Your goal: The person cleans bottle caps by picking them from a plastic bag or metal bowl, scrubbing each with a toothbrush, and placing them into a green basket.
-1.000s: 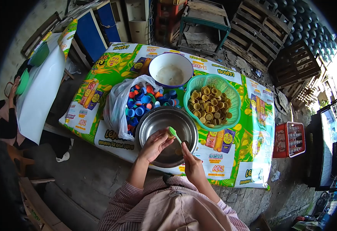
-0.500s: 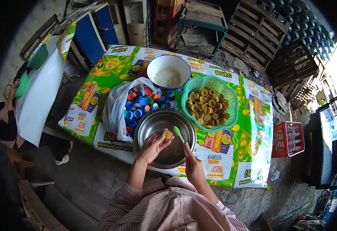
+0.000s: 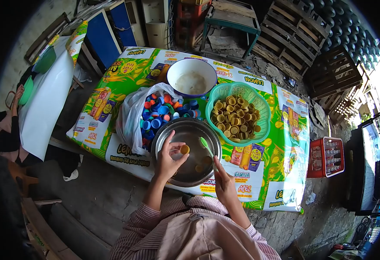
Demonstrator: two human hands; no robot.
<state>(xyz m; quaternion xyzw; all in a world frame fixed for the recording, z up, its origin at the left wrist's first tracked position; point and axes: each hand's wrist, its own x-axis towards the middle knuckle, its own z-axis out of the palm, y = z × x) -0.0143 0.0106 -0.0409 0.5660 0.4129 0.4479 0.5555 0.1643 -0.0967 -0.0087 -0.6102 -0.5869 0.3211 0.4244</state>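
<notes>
Over a metal basin [image 3: 159,167], my left hand [image 3: 168,159] pinches a yellow bottle cap [image 3: 184,149] between thumb and fingers. My right hand [image 3: 225,184] is closed round the handle of a green toothbrush [image 3: 206,145], its head tilted up over the basin's right side. A few yellow caps [image 3: 198,168] lie in the basin. Behind it to the left, a white plastic bag [image 3: 131,119] spills blue, red and green caps [image 3: 157,113]. At the right stands a green plastic basket [image 3: 266,115] full of yellow caps [image 3: 235,115].
A white enamel bowl [image 3: 192,73] stands at the table's back. Printed plastic covers the table [image 3: 92,91]. At far left, another person's hand [image 3: 18,93] is near a green basket [image 3: 26,91]. A red crate [image 3: 325,157] of bottles sits on the floor at right.
My left hand has turned the cap so its hollow side shows, and its index finger has lifted. The toothbrush has moved slightly right and down, away from the cap.
</notes>
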